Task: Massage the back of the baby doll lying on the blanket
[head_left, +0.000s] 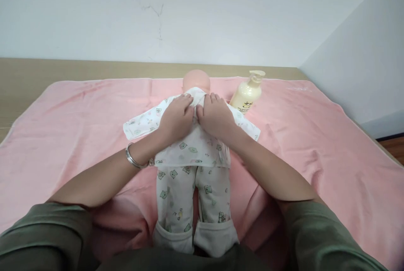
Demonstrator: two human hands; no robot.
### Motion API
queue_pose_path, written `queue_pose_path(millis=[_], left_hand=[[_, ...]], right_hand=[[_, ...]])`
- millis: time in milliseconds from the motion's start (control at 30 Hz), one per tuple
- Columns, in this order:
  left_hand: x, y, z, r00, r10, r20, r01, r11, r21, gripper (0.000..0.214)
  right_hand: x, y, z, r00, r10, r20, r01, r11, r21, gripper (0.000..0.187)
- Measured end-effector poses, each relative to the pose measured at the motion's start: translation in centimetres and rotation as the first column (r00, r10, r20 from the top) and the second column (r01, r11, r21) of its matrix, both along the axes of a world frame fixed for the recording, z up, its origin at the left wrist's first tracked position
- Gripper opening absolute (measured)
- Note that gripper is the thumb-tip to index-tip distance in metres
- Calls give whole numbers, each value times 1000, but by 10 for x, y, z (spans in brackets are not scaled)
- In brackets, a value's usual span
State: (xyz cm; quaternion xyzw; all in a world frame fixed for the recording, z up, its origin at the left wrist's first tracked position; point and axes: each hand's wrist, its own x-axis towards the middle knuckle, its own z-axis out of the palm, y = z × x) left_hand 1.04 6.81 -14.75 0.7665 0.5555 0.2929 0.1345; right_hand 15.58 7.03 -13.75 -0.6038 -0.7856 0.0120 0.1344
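A baby doll (196, 81) in a white printed suit (192, 166) lies lengthwise on a pink blanket (78, 123), its bald head pointing away from me. My left hand (176, 118) and my right hand (215, 116) rest side by side on the doll's upper body near the collar. Their fingers are curled and pressed onto the shirt cloth, thumbs meeting at the middle. A silver bangle (132, 158) circles my left wrist. The doll's legs point towards me, with the cuffs near my lap.
A cream pump bottle (248, 93) stands on the blanket just right of the doll's head. The blanket covers a wooden surface (38, 73) against a white wall. A wall corner closes in on the right.
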Motion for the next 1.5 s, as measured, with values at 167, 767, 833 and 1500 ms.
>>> queue_pose_path(millis=[167, 767, 833, 1500], left_hand=[[-8, 21, 3, 998, 46, 52, -44, 998, -38, 28], [3, 8, -14, 999, 39, 11, -40, 998, 42, 50], [4, 7, -15, 999, 46, 6, -47, 997, 57, 52], [0, -7, -9, 976, -60, -209, 81, 992, 93, 53]], right_hand=[[-11, -22, -10, 993, 107, 38, -112, 984, 142, 57], [-6, 1, -15, 996, -20, -89, 30, 994, 108, 51], [-6, 3, -16, 992, -29, -120, 42, 994, 102, 53], [7, 12, 2, 998, -19, -63, 15, 999, -51, 55]])
